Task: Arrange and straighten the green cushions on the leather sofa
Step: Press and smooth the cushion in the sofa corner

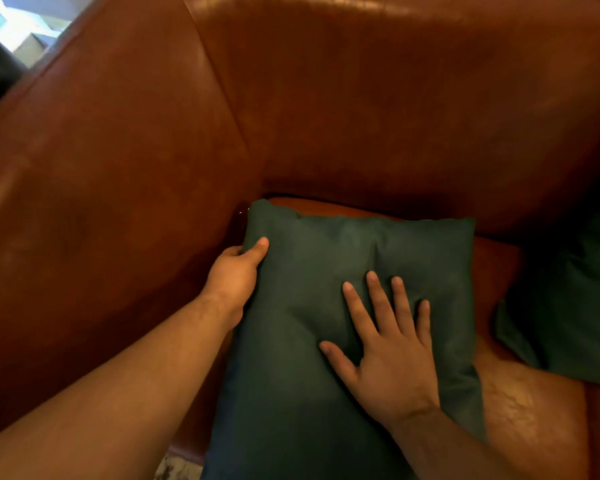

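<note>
A dark green cushion (312, 278) lies flat on the seat of the brown leather sofa (361, 116), tucked into the corner by the left armrest. My left hand (236, 275) grips the cushion's left edge, thumb on top and fingers hidden behind it. My right hand (385, 344) lies flat on the cushion's top with its fingers spread and pressing into the fabric. A second green cushion (568, 306) lies at the right edge of the view, partly cut off and in shadow.
The sofa's left armrest (101, 202) rises close beside the cushion and the backrest stands behind it. A strip of bare seat (496, 271) shows between the two cushions. A bright patch of room (18, 26) shows at the top left.
</note>
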Motion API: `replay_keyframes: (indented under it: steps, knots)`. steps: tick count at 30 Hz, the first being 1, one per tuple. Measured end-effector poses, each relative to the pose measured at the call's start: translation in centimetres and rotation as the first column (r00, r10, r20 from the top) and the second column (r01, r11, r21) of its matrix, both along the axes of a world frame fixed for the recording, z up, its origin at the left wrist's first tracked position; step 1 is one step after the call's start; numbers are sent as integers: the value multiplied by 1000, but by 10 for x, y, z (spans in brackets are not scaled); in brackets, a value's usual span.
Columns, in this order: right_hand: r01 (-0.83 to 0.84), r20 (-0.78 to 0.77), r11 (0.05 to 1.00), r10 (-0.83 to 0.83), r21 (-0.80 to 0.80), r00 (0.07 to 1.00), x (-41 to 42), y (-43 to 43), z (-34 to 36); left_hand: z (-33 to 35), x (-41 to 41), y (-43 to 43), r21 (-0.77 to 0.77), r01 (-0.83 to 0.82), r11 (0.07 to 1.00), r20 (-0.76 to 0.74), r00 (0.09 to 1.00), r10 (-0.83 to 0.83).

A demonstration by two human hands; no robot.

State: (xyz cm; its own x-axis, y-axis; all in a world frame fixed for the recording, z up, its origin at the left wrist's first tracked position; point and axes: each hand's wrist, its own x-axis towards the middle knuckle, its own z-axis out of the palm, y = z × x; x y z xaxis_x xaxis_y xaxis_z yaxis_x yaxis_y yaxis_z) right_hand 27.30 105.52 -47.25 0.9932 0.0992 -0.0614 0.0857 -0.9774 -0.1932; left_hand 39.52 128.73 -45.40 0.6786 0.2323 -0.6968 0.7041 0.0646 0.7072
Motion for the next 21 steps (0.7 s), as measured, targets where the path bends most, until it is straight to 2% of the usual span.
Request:
replay_keyframes:
  steps: [2,5,7,8,10,11,12,13,16,19,21]
  knots:
    - [11,1,1000,-11,20,1000,4,0,-1,-6,4,0,93,-22,995,20,1000,20]
    - [18,-19,999,-18,46,1000,10,-1,-4,-17,4,-4,362,-25,932,91,996,-9]
    - [25,-38,998,-23,51,999,12,-3,-6,-16,3,-3,413,-37,910,83,997,3]
    - [24,-47,998,-22,50,999,13,-5,-7,-12,0,-2,351,-14,936,40,999,0]
    - [17,-76,999,-14,36,997,16,-6,-7,-8,-9,2,48,52,997,-67,997,-48]
    - [13,-101,1000,-11,23,995,19,-4,-4,-7,-16,4,-102,91,991,-79,992,-99]
    - [10,-136,1000,-9,10,991,22,-2,0,-9,-22,5,-175,143,974,-48,987,-153]
    - [5,-176,1000,-5,-4,984,24,1,4,-13,-28,7,-159,183,970,-11,982,-187]
    - [-10,-266,999,1,-32,964,33,8,20,-21,-35,8,87,130,988,39,990,-133]
    - [7,-171,999,-15,-44,985,45,10,39,-26,-38,5,243,108,964,95,986,-134]
    - [-38,-86,999,37,-2,996,42,11,39,-29,-44,3,294,103,950,114,983,-142]
